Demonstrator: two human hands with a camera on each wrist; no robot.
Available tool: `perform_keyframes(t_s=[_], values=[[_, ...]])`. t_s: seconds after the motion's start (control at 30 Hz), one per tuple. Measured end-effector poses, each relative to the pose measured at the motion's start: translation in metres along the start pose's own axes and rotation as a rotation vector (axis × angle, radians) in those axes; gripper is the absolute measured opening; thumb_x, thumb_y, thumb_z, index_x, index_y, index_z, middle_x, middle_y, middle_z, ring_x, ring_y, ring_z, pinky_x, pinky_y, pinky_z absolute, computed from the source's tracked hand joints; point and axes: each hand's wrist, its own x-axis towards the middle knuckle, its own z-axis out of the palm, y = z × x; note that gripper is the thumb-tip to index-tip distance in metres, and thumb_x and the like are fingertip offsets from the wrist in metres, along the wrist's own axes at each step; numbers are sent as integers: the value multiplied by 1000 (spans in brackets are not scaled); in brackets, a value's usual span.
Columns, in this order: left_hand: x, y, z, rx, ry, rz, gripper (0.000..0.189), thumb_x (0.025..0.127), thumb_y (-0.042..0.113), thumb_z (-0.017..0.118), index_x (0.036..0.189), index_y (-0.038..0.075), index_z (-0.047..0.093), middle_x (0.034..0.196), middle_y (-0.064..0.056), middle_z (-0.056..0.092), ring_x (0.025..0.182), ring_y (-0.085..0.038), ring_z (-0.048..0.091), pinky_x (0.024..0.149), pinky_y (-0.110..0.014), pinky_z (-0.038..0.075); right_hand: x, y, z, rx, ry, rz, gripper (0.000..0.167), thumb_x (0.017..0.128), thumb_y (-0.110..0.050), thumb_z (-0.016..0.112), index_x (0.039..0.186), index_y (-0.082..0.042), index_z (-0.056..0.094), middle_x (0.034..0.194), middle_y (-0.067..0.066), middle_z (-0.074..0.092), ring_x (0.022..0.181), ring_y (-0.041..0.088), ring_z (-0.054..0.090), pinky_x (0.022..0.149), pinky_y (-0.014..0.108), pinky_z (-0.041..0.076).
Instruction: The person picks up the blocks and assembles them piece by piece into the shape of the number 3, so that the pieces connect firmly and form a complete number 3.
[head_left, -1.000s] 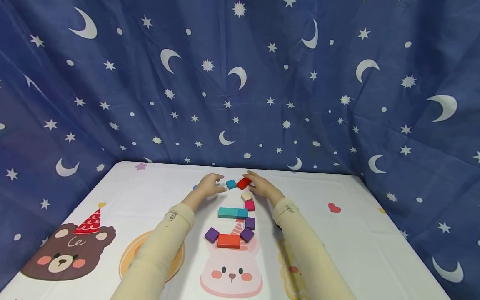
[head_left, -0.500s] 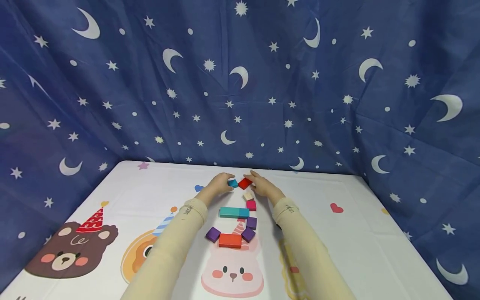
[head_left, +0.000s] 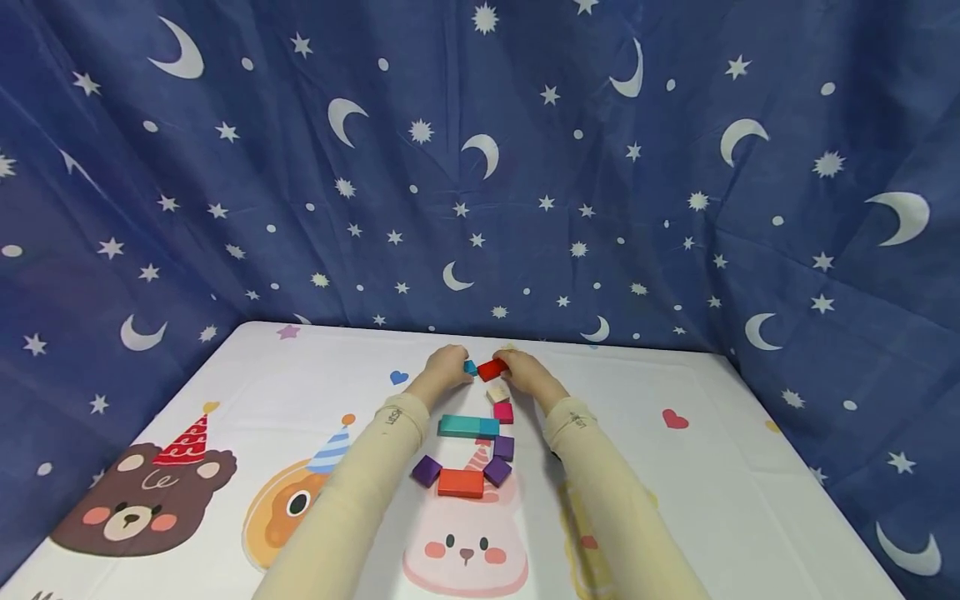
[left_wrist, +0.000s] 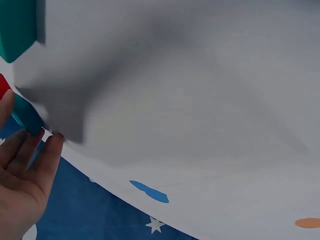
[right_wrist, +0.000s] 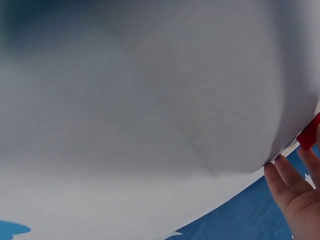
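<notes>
At the far end of the table, my left hand (head_left: 447, 367) holds a small blue block (head_left: 470, 368) between thumb and fingers. The left wrist view shows the thumb and fingertips on that blue block (left_wrist: 26, 115), with a bit of red beside it. Facing it, my right hand (head_left: 527, 374) grips a red rectangular block (head_left: 491, 369) by its right end; the fingers partly cover the red block (right_wrist: 309, 135) in the right wrist view. The two blocks lie end to end, very close. Just nearer stand a cream block (head_left: 497, 392) and a pink-red block (head_left: 503, 412).
Toward the front are a long teal block (head_left: 459, 426) with a bluer end, purple blocks (head_left: 503, 448) and an orange-red block (head_left: 461, 483). They stand between my forearms on the white printed tablecloth (head_left: 712, 500). A blue starry curtain (head_left: 480, 167) rises behind the table.
My left hand has moved right and closed on the blue block, which shifted slightly right. My right hand now grips the red block, which has turned flatter.
</notes>
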Motion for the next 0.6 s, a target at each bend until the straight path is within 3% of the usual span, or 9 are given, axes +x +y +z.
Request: perform_keyframes(t_s=[0.1, 0.37, 0.6], values=[[-1, 1, 0, 25, 5, -7, 37, 82, 19, 73, 113, 1, 63, 108, -11, 67, 95, -22, 61, 92, -35, 49, 0, -3, -1, 2, 22, 23, 28, 89, -4, 61, 117, -2, 60, 115, 16, 65, 106, 29, 60, 100, 40, 45], [-6, 6, -5, 54, 25, -24, 23, 81, 12, 73, 100, 2, 67, 100, -9, 70, 91, -21, 63, 86, -34, 51, 0, -4, -2, 4, 30, 53, 26, 87, -5, 64, 112, 1, 62, 110, 15, 66, 101, 27, 61, 99, 38, 46], [-7, 6, -4, 15, 33, -26, 27, 79, 12, 74, 103, 1, 68, 103, -10, 69, 94, -23, 63, 89, -35, 50, 0, -3, -2, 43, 39, 80, 23, 87, -7, 65, 107, 3, 60, 101, 16, 64, 89, 25, 58, 91, 37, 49]])
